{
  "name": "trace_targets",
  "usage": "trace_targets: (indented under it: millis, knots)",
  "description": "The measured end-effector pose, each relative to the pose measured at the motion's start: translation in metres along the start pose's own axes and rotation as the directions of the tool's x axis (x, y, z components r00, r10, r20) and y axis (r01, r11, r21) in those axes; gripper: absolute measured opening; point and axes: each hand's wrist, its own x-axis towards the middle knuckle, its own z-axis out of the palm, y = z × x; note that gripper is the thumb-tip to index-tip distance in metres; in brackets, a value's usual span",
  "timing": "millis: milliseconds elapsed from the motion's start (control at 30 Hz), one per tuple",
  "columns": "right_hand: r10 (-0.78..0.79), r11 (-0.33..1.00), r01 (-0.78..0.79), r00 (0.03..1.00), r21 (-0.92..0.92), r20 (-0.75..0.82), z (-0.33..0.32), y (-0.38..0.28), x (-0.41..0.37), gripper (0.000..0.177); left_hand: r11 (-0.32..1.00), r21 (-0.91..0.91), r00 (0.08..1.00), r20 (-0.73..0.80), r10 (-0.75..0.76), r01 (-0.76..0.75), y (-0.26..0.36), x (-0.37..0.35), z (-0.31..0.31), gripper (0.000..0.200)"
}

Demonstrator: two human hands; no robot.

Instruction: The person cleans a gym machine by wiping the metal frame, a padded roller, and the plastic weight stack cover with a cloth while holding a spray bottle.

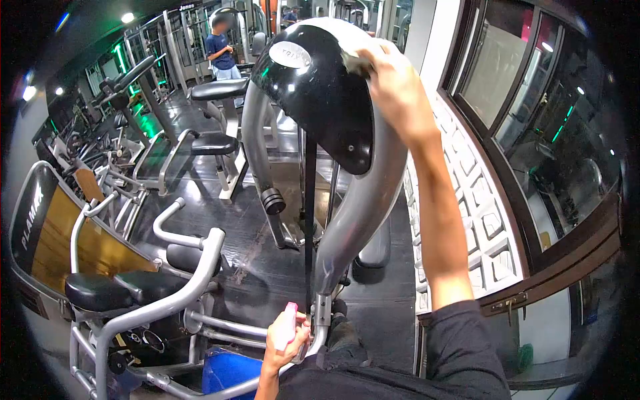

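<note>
Head view, centre of the frame: the right hand (395, 83) is raised to the top of a gym machine, fingers clenched on a small cloth (357, 63) pressed against its glossy black cover (320, 107). At the bottom centre, the left hand (283, 347) grips a pink spray bottle (289, 321), just beside the machine's grey frame (363, 200). Wiping the cover appears to be the step in hand. Working further down the curved surface would call for keeping the cloth flat against it. Another person (221, 50) stands well apart at upper left.
</note>
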Motion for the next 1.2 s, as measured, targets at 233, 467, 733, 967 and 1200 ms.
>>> trace_targets:
  millis: [233, 467, 733, 967, 1200]
  knots:
    - [0.395, 0.918, -0.385, 0.912, 0.097, -0.114, -0.033, -0.093, -0.192, 0.051, 0.997, 0.071, 0.999, 0.047, 0.028, -0.031, 0.003, -0.003, -0.007, 0.019]
    - [0.859, -0.216, -0.737, 0.168, 0.64, 0.484, -0.036, -0.164, -0.39, 0.04, 0.966, -0.176, 0.975, 0.085, 0.205, -0.188, 0.014, 0.011, -0.001, 0.041]
    - [0.519, -0.853, 0.073, 0.017, 0.516, 0.855, -0.085, -0.169, -0.373, 0.045, 0.893, -0.228, 0.893, 0.145, 0.425, -0.388, 0.062, 0.042, 0.0, 0.066]
    - [0.554, -0.829, 0.187, 0.136, 0.528, 0.822, -0.089, -0.162, -0.353, 0.044, 0.85, -0.22, 0.825, 0.217, 0.521, -0.479, 0.106, 0.08, 0.007, 0.039]
    - [0.504, -0.863, 0.169, 0.217, 0.476, 0.836, -0.08, -0.15, -0.349, 0.046, 0.862, -0.065, 0.843, 0.185, 0.505, -0.502, 0.139, 0.116, 0.018, 0.038]
